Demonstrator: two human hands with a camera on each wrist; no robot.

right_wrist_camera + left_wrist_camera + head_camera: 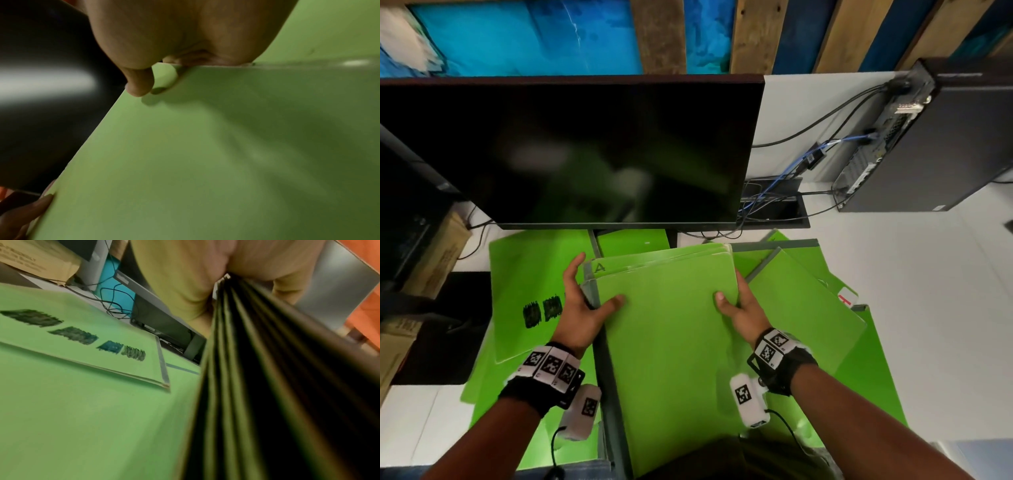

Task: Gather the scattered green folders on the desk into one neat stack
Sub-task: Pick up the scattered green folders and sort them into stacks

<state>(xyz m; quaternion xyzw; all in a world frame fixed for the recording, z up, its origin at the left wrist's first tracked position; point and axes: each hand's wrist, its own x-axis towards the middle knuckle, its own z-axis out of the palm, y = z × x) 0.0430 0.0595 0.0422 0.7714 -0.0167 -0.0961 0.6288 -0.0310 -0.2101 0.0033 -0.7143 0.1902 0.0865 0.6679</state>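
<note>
Both hands holding a stack of green folders above the table.
Left hand grips its spine edge; right hand grips the opposite edge; loose folders lie beside and beneath both.

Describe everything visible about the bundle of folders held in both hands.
The bundle is several bright green card folders with grey spines, matte and stiff-looking. It is held between the left hand, at the spine side, and the right hand, at the open edge, thumbs on the top cover. A tab marked "A" shows at its far left corner. The left wrist view shows the layered edges. It sits above other green folders on the desk, below the monitor.
</note>
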